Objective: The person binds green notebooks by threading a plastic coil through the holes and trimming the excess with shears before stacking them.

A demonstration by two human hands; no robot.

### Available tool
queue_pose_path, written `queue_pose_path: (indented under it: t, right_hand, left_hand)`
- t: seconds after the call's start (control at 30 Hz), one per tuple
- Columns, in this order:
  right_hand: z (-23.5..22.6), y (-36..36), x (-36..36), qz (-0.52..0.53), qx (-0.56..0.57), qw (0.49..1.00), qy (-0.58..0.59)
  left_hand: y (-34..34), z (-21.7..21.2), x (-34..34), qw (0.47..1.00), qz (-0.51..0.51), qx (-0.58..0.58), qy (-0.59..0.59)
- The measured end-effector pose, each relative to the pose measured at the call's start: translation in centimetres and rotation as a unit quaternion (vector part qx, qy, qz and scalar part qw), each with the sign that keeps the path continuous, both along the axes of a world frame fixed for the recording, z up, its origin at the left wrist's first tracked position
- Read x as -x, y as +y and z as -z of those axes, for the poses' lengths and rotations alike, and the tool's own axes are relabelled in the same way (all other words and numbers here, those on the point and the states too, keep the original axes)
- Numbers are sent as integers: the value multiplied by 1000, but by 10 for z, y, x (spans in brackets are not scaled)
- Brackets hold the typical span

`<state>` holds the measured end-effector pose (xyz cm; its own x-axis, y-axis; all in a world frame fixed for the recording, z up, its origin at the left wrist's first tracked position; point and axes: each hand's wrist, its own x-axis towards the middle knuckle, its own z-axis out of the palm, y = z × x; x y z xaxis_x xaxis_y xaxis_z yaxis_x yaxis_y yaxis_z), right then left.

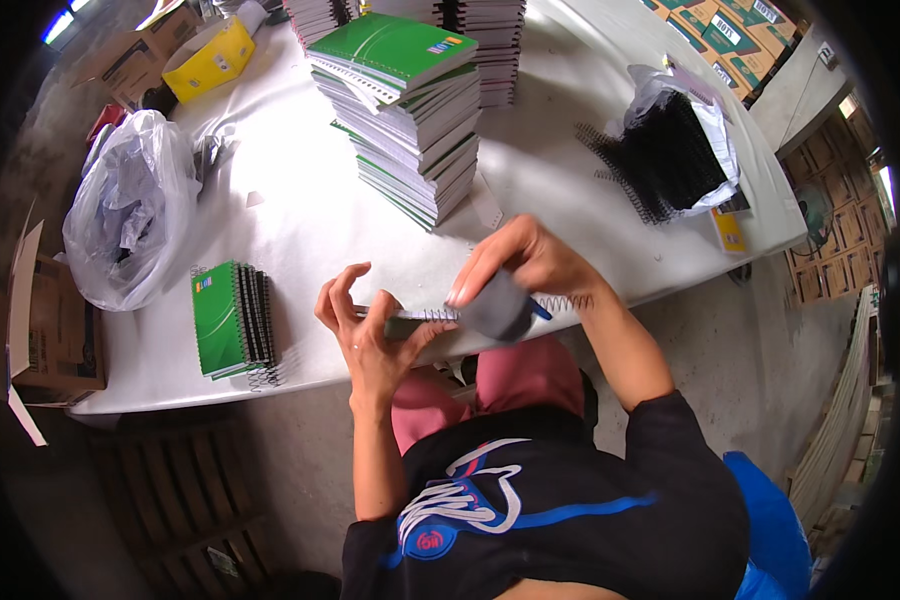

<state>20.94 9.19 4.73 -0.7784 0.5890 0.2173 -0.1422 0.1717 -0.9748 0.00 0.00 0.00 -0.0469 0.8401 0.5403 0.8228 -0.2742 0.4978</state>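
a person's left hand (372,335) grips a notebook (410,327) edge-on at the near side of the white tabletop (550,190), while the right hand (532,262) clutches a blurred dark gray object (495,308) beside a spiral coil (567,302). green spiral-bound notebooks (220,320) lie at left; a tall notebook stack (405,150) stands beyond.

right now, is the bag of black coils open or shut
Open: black coils lie bare in the plastic bag and spill out past its left edge.
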Motion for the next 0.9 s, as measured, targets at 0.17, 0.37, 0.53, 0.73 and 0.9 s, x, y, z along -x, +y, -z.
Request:
queue_pose_path:
  t: [0.17, 0.37, 0.53, 0.73, 0.9]
  right_hand:
    - [-6, 11, 6, 157, -71, 940, -294]
    - [7, 9, 9, 115, -61, 953, -272]
    - [-4, -11, 23, 59, -99, 985, -125]
    - [0, 0, 30, 58, -8, 997, -49]
    - [12, 12, 40, 236, -139, 941, -196]
  left_hand:
    - [2, -10, -2, 1000, -3, -20, 0]
    - [9, 0, 8, 994, 46, -5, -97]
    - [14, 9, 12, 985, 29, -20, -171]
    - [22, 20, 12, 973, 11, -27, -229]
    - [26, 26, 9, 943, 31, -2, -331]
